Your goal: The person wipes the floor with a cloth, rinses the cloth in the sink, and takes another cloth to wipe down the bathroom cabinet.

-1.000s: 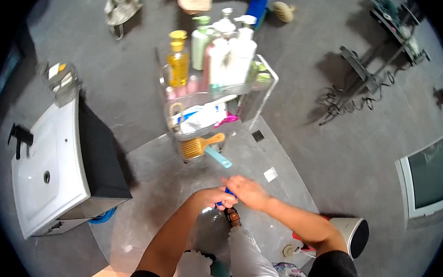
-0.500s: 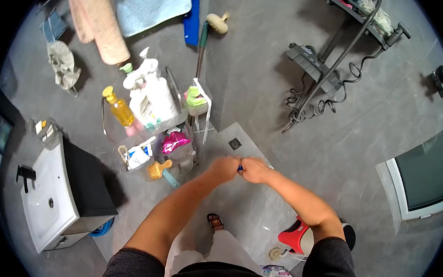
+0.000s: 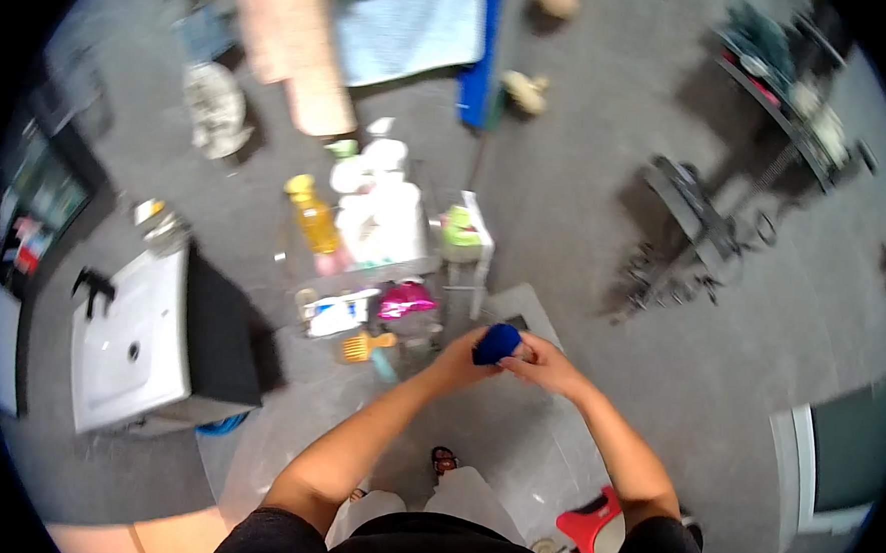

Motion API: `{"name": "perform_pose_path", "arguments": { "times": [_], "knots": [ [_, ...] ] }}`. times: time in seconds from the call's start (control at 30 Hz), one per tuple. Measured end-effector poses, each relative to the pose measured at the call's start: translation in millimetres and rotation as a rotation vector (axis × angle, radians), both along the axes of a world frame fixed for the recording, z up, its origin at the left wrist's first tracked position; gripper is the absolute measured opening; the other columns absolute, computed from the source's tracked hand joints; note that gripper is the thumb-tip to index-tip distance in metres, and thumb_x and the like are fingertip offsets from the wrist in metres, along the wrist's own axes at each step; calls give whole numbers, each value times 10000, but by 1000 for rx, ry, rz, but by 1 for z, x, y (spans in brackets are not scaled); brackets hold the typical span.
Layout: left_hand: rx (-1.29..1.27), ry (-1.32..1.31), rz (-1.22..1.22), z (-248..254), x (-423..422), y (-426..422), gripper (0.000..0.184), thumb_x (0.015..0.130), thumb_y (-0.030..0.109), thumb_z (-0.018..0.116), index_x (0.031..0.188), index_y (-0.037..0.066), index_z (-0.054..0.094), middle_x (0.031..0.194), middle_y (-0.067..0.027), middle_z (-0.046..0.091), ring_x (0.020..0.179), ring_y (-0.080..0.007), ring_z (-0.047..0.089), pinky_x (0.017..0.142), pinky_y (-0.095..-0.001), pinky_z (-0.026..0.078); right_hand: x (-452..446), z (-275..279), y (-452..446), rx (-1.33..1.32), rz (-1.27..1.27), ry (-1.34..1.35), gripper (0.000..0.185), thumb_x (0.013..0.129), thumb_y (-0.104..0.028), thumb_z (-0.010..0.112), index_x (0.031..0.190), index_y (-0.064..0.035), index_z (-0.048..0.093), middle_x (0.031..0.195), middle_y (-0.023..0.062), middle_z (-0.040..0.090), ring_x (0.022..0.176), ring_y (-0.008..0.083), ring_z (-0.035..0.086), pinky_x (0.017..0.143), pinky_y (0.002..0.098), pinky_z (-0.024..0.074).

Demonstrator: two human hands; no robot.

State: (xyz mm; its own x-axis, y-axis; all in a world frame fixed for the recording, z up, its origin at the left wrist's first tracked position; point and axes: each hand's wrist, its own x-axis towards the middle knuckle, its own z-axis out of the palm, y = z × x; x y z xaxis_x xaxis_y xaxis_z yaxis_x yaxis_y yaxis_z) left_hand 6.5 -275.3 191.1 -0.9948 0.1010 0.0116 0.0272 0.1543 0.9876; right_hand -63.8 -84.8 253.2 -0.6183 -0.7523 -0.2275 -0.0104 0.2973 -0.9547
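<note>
A dark blue rounded piece (image 3: 498,344) is between my two hands in front of my body; the blurred view does not show what kind of thing it is. Closed on its left side, my left hand (image 3: 463,364) hides that edge. My right hand (image 3: 548,366) grips the opposite side, thumb toward me and fingers bent. Just left of my left hand, an orange comb (image 3: 363,347) hangs under a clear wall shelf (image 3: 383,272). White bottles (image 3: 381,213) and a yellow pump bottle (image 3: 312,216) stand on that shelf.
A white sink (image 3: 124,350) on a dark cabinet is at the left. Towels (image 3: 406,29) hang at the top. At the right are a shower fixture (image 3: 692,214) and a framed window (image 3: 849,458). A red and white container (image 3: 595,525) is near my right elbow.
My hands have turned and drawn slightly apart, so much more of the blue piece shows. The camera view has shifted, and the surroundings appear farther right and are blurred.
</note>
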Motion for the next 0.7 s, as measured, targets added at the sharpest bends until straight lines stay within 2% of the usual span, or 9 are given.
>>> {"name": "perform_pose_path", "arguments": {
  "times": [0.07,0.1,0.2,0.23,0.37,0.47,0.5,0.53,0.7],
  "knots": [
    [72,-14,74,19,35,-26,630,776,173,782,1316,70,475,1156,-77,614,1012,-166,600,867,-320,490,11,-8,-32,-2,42,-44,259,907,-208,660,1122,-92,576,747,-49,559,653,55,539,557,213,454],
    [82,-102,142,37,54,-38,574,821,184,747,1316,76,476,1091,-53,613,905,-133,598,789,-298,507,19,-11,-53,-1,67,-64,281,913,-208,653,1155,-91,572,771,-39,572,670,61,555,572,214,472],
    [222,-229,304,35,113,-90,512,870,199,702,1315,86,476,1030,-22,601,805,-93,569,684,-256,500,64,-12,-131,-51,80,-101,295,932,-207,623,1192,-87,556,757,-22,598,658,59,571,557,218,474],
    [222,-120,342,22,132,-110,470,905,210,659,1322,95,476,996,-12,592,755,-70,541,609,-232,477,78,-25,-159,-100,97,-160,302,934,-218,622,1196,-89,546,756,-20,601,672,69,601,546,230,493],
    [502,-105,748,0,225,-184,407,950,207,592,1330,103,489,997,-23,605,790,-86,563,649,-249,503,158,-57,-277,-129,228,-148,308,922,-260,644,1160,-88,552,776,-9,610,699,83,616,549,221,495],
    [515,-102,873,-10,312,-247,388,967,231,570,1323,104,481,1013,-9,600,839,-98,577,689,-282,540,229,-51,-358,-100,379,-177,298,922,-281,643,1134,-87,563,790,-11,615,713,84,618,563,224,488],
    [543,-83,923,-18,339,-268,371,960,198,572,1307,90,500,1016,-32,608,828,-99,584,644,-281,550,253,-45,-382,-95,424,-225,279,929,-290,632,1107,-84,572,794,-15,618,725,82,621,587,227,482],
    [547,-59,981,3,366,-283,364,958,196,575,1295,80,503,995,-37,617,794,-101,594,610,-276,552,274,-45,-407,-94,486,-222,269,937,-285,619,1107,-82,568,797,-14,620,732,83,624,602,227,475],
    [479,19,1203,13,478,-369,261,957,183,573,1190,65,573,902,-21,634,706,-94,594,564,-249,532,388,-52,-516,-205,568,-318,284,943,-202,608,1192,-85,541,836,-11,624,714,75,597,597,222,467]
  ]
}}
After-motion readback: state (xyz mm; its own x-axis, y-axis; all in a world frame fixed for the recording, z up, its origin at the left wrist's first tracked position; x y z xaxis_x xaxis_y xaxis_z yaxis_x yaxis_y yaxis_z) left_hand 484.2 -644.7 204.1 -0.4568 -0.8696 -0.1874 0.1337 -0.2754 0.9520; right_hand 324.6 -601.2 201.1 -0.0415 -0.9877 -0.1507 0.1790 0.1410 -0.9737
